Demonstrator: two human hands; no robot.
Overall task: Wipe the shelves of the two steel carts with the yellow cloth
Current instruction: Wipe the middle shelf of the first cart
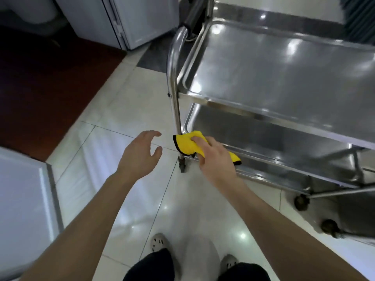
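A steel cart (284,63) with an upper and a lower shelf fills the right half of the head view. My right hand (215,157) grips the yellow cloth (187,144) at the near left corner of the lower shelf (263,134), beside the cart's upright post (175,98). My left hand (140,153) hovers over the floor just left of that post, fingers loosely spread and holding nothing. A second cart shows only as wheels and a frame (328,193) at the lower right.
White cabinet doors stand at the upper left (129,21) and the near left (26,209). A dark red mat (46,88) covers the floor at left. Glossy white tiles (142,220) lie under my feet (160,242).
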